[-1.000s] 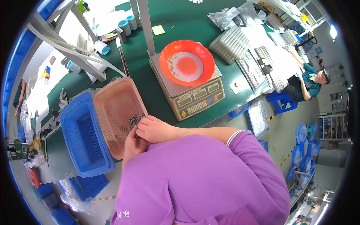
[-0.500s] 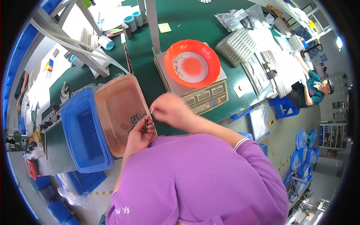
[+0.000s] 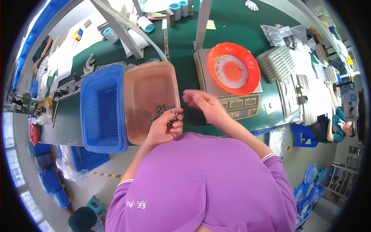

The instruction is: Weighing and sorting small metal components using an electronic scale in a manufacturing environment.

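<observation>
My left hand (image 3: 164, 129) is cupped at the near right corner of a pink mesh basket (image 3: 147, 79) and holds a bunch of small dark metal parts (image 3: 172, 120). More of these parts (image 3: 160, 109) lie loose in the basket just beyond the hand. My right hand (image 3: 203, 105) is raised between the basket and a grey weighing scale (image 3: 239, 105), blurred, fingers together; whether it pinches a part I cannot tell. An orange bowl (image 3: 251, 65) with a few small parts stands on the scale.
A blue mesh basket (image 3: 102, 110) sits left of the pink one. Metal frame struts (image 3: 201, 23) rise from the green bench. White trays (image 3: 276, 63) and plastic bags lie at the right. Another person (image 3: 336, 125) sits far right.
My right hand has left the basket and moved right toward the scale. My left hand stays at the basket corner holding parts. The view has shifted, so everything sits lower.
</observation>
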The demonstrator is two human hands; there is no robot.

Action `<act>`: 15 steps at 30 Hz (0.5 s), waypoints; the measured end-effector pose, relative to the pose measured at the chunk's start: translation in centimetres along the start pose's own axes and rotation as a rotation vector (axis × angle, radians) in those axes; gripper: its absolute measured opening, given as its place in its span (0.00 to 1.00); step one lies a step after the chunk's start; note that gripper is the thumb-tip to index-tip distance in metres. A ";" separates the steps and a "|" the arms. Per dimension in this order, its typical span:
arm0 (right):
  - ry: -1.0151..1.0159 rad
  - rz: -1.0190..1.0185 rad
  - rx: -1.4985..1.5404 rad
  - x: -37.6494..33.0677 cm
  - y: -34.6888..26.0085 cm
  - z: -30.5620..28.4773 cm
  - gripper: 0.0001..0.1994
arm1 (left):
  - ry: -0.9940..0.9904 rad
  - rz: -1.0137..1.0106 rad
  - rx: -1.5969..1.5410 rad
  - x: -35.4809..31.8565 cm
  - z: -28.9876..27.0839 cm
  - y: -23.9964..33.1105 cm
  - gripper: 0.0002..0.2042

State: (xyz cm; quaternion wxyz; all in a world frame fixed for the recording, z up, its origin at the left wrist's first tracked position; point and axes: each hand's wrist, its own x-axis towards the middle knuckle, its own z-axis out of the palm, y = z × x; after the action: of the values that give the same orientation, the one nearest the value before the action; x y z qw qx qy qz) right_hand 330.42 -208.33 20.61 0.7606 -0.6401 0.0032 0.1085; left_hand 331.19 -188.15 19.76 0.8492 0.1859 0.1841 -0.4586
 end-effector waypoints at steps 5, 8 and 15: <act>-0.229 0.458 0.737 1.0 2.3 4.6 0.25 | 0.004 0.137 0.184 -1.8 -0.2 0.3 0.12; -0.305 0.519 0.896 1.2 2.7 6.0 0.25 | 0.080 0.195 0.234 -2.9 -0.7 0.1 0.13; -0.293 0.603 0.916 1.7 3.2 7.7 0.25 | 0.214 0.335 0.349 -4.1 -1.3 -0.1 0.13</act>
State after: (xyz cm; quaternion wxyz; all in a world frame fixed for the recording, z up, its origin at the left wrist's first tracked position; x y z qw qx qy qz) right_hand 330.51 -200.01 18.63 0.8886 -0.1937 0.1268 0.3961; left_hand 328.83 -184.67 20.56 0.8441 0.4049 0.1579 -0.3139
